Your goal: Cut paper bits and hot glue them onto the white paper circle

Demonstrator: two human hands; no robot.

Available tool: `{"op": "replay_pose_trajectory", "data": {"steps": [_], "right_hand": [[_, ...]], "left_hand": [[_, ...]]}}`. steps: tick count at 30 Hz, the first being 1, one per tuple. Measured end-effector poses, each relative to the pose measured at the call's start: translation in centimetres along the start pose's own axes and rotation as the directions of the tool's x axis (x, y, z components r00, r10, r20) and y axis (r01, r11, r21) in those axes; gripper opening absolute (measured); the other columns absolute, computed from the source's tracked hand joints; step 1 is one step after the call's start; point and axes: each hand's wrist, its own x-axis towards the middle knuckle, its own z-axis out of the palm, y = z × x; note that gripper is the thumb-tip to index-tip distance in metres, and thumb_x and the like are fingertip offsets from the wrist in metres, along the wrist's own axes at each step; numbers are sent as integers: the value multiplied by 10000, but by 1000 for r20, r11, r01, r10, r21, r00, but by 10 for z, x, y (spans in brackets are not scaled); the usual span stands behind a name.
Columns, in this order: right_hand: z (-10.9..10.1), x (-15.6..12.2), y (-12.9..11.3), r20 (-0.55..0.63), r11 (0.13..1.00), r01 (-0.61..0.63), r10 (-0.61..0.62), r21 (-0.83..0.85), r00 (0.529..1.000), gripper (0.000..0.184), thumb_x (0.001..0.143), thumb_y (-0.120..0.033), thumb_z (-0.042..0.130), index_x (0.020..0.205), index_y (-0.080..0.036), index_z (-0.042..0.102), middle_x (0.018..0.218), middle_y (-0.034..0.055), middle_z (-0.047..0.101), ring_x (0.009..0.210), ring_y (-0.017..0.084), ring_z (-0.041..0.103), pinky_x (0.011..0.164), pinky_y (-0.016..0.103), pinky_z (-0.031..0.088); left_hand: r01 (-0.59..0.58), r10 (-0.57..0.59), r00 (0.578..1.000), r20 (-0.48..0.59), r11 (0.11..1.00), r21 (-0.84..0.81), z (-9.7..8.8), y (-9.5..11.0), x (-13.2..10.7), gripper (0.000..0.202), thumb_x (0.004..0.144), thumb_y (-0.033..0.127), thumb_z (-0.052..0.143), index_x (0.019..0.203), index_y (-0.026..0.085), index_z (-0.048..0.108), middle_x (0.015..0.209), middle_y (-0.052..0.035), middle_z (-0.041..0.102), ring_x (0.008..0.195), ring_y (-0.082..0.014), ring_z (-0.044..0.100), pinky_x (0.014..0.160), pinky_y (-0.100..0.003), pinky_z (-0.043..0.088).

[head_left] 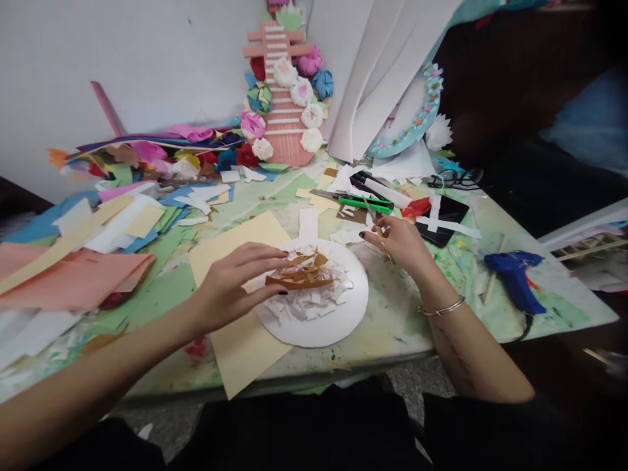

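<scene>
A round white disc [350,307] lies on the table in front of me, heaped with torn white paper scraps [314,306]. Several brown paper pieces [307,268] rest on top of the heap. My left hand [240,278] reaches over the disc's left side. Its fingers and thumb are apart, with the tips touching or just beside the brown pieces. At the disc's upper right, my right hand [400,242] pinches a slim pointed metal tool [371,214], silver toward the tip and gold-coloured below. Whether it is scissors or tweezers is unclear.
Cream paper [235,245] lies partly under the disc. Coloured sheets [73,275] pile up at left. Cutters and markers [366,201] lie behind my right hand, beside a black phone-like slab [446,219]. A blue glue gun [517,278] sits right. Behind stands a flower-covered pink paper model [287,144].
</scene>
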Motion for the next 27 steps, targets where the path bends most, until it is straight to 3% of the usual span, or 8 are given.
{"op": "replay_pose_trajectory", "data": {"steps": [3, 7, 11, 15, 18, 20, 23, 27], "right_hand": [[-5, -4, -1, 16, 982, -27, 31, -188, 999, 404, 787, -481, 603, 1001, -144, 667, 874, 127, 690, 820, 272, 622, 640, 306, 388], [-11, -16, -4, 42, 941, -50, 68, -334, 997, 333, 832, -346, 564, 1074, -148, 677, 912, 122, 715, 842, 277, 639, 673, 318, 398], [-15, -35, -10, 12, 921, 40, -39, -388, 999, 254, 851, -207, 523, 999, -127, 713, 925, 141, 719, 862, 270, 642, 747, 340, 420], [-17, -62, -25, -70, 938, 308, -322, -162, 944, 200, 876, -199, 541, 966, -146, 711, 991, 114, 707, 958, 240, 611, 861, 358, 428], [-16, -84, -42, -44, 837, 537, -536, 99, 843, 237, 845, -363, 650, 996, -186, 692, 1006, 81, 689, 985, 214, 589, 879, 350, 442], [-12, -96, -52, -26, 780, 600, -606, 176, 795, 292, 776, -402, 724, 966, -182, 695, 965, 81, 677, 968, 215, 569, 863, 344, 449], [-2, -105, -61, -37, 774, 605, -610, 188, 792, 131, 819, -295, 690, 848, -167, 696, 856, 76, 661, 874, 195, 548, 787, 315, 449], [11, -111, -65, 11, 831, 497, -515, 249, 857, 119, 845, -190, 617, 737, -168, 662, 738, 37, 651, 740, 154, 542, 691, 271, 417]], "left_hand": [[-31, 31, 999, -14, 999, 18, 15, -6, -11, 270, 825, 301, 649, 1090, 271, 689, 1008, -71, 713, 954, -222, 634, 847, -371, 517], [-13, 13, 1000, 0, 995, -102, 25, -13, -9, 156, 853, 215, 612, 964, 217, 721, 866, -53, 725, 781, -172, 641, 711, -302, 517], [16, -3, 999, 52, 966, -256, 21, -12, -6, 124, 836, 168, 629, 900, 209, 728, 905, -36, 739, 794, -148, 658, 707, -252, 506], [43, -10, 994, 113, 953, -298, 15, -9, -8, 159, 860, 188, 603, 942, 225, 735, 909, -29, 741, 801, -140, 666, 687, -227, 498], [-28, 49, 997, 67, 958, -284, 14, -7, -9, 175, 874, 198, 587, 966, 226, 733, 913, -37, 739, 798, -135, 666, 706, -225, 501], [-69, 85, 995, 49, 962, -265, 13, -6, -10, 180, 876, 197, 584, 974, 227, 732, 899, -38, 735, 759, -124, 659, 689, -220, 498], [-69, 88, 994, 66, 964, -257, 9, -4, -8, 175, 870, 209, 590, 973, 226, 731, 894, -37, 733, 747, -124, 658, 671, -218, 498], [44, -36, 999, 35, 961, -274, 5, -4, 2, 163, 831, 261, 632, 947, 203, 731, 910, -50, 739, 793, -158, 675, 704, -244, 522]]}}
